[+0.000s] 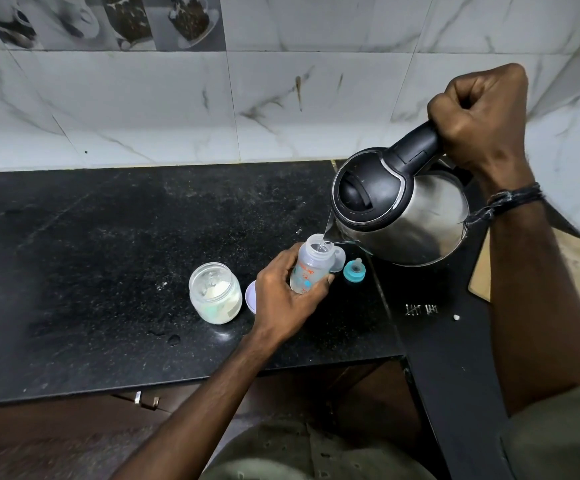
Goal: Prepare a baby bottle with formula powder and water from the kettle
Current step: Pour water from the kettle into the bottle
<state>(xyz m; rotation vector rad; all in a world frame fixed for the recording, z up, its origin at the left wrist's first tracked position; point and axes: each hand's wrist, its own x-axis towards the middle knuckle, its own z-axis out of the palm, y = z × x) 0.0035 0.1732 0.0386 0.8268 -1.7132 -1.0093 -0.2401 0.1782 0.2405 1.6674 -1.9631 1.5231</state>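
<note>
A clear baby bottle (311,263) with orange and blue print stands uncapped on the black counter (108,254). My left hand (283,296) wraps around its lower part. My right hand (479,123) grips the black handle of a steel kettle (406,216), which is tilted left with its spout just above the bottle's mouth. A thin stream of water runs into the bottle. An open glass jar (215,292) with white formula powder stands left of my left hand. The teal nipple ring (354,270) and a clear cap (339,259) lie right of the bottle.
A pale lilac jar lid (250,296) lies between the jar and my left hand. A marble-tiled wall (212,109) backs the counter. The counter turns a corner on the right, where a wooden board (579,261) lies. A small white crumb (456,317) sits near white scratch marks.
</note>
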